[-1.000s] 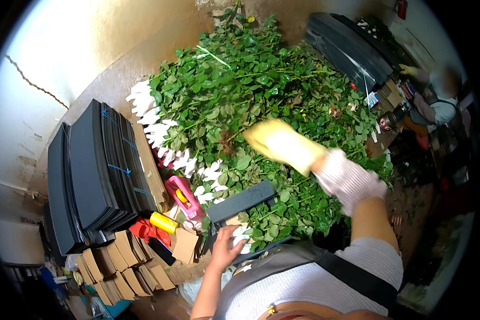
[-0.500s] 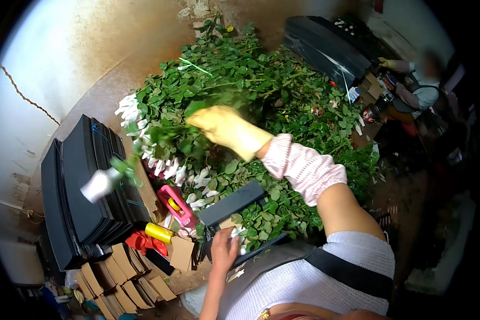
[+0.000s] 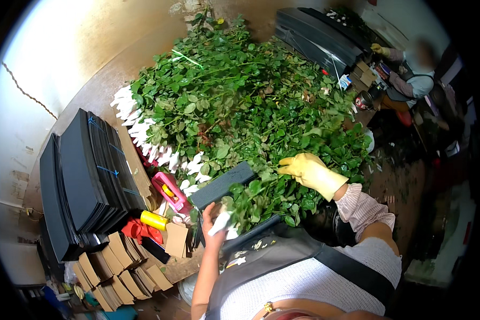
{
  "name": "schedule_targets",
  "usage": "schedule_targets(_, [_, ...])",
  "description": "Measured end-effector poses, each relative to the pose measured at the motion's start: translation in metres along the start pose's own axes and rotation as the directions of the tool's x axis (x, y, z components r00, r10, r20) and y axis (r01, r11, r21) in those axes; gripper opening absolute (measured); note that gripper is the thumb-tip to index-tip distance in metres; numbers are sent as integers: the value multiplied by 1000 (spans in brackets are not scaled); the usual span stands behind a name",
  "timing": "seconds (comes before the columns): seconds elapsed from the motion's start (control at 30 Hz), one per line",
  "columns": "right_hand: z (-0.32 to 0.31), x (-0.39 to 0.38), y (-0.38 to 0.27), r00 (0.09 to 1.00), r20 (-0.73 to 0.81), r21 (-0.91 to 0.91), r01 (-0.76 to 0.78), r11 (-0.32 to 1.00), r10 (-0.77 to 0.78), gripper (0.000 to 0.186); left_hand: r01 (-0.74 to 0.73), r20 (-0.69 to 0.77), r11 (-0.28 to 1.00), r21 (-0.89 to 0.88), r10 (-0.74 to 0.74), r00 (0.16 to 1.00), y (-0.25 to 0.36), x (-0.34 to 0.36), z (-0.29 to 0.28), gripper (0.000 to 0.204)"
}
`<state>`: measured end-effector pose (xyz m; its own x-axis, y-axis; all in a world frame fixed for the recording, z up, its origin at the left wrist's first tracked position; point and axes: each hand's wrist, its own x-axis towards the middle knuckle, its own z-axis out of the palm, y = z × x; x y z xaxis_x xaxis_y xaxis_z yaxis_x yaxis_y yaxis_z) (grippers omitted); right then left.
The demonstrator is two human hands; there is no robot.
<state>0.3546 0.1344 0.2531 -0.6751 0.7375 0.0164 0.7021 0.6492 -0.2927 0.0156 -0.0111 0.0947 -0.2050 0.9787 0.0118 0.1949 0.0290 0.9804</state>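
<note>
At the front edge of the leafy heap, my bare left hand point(image 3: 210, 221) has its fingers curled about a rose head in a white sleeve point(image 3: 219, 224). This lies at the near end of a dark grey corrugated board holder point(image 3: 225, 184). My right hand point(image 3: 309, 173), in a yellow rubber glove, is closed low over the leaves right of the board, fingertips together on a leafy rose stem; the leaves partly hide the grip. Cut rose stems point(image 3: 213, 101) are heaped across the table, their white-sleeved heads point(image 3: 149, 141) along the left side.
A pink tape dispenser point(image 3: 170, 193), a yellow roll point(image 3: 154, 220) and a red cloth point(image 3: 140, 232) lie left of my left hand. Beyond stand stacked black boards point(image 3: 85, 170) and cardboard pieces point(image 3: 125, 266). Another person point(image 3: 418, 80) works at the far right beside black boards point(image 3: 317, 40).
My right hand has come down toward me and right, from over the heap, bringing a white-sleeved rose whose head swung past the black boards. My left hand has shifted slightly up and left.
</note>
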Motion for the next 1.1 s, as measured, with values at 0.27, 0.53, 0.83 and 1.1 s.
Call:
schedule_targets(0.27, [44,-11,10,977,207,-259,14,966,41,21,-191,88,929,316,172,981,24,4,-5,53])
schedule_targets(0.53, [5,238,14,960,-178,-190,180,965,-214,49,-54,73,949,312,32,997,31,3,-7,45])
schedule_targets(0.83, [40,309,-27,899,344,-453,-94,887,271,41,-16,33,954,300,6,999,18,-1,-6,49])
schedule_targets(1.1, [31,215,50,859,511,-105,28,994,30,36,51,43,964,262,-65,997,23,0,-4,48])
